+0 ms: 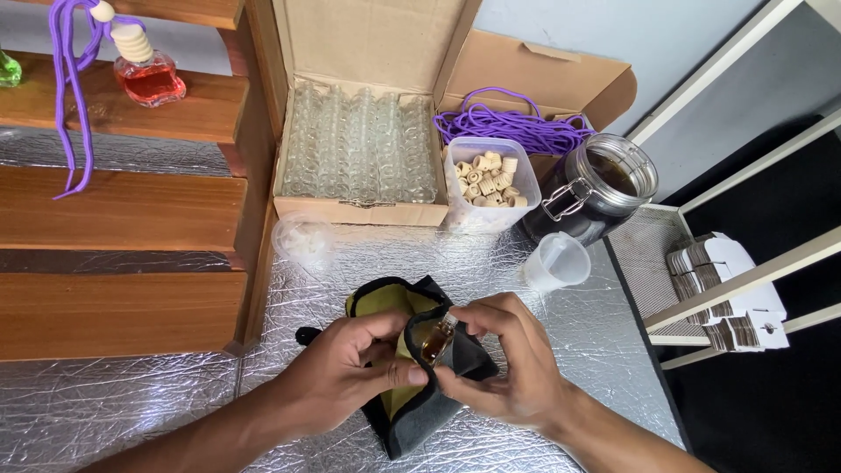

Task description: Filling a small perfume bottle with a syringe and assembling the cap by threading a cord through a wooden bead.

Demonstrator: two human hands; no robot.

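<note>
Both of my hands meet over a black and olive-yellow cloth (412, 412) lying on the silver foil surface. My left hand (350, 368) pinches the cloth around a small glass bottle (437, 341) filled with amber liquid. My right hand (504, 363) grips the bottle from the other side, fingers curled around its neck and body. The bottle is tilted, with its neck pointing up and to the right. Part of the cloth is hidden under my hands.
An open cardboard box (359, 208) of several empty glass bottles stands behind. Beside it are a plastic tub of wooden caps (487, 180), purple cord (512, 127), a clip-top glass jar (604, 188) of dark liquid, a small measuring cup (555, 261) and a round lid (302, 236). Wooden shelves (114, 210) at left hold a red filled bottle (149, 79).
</note>
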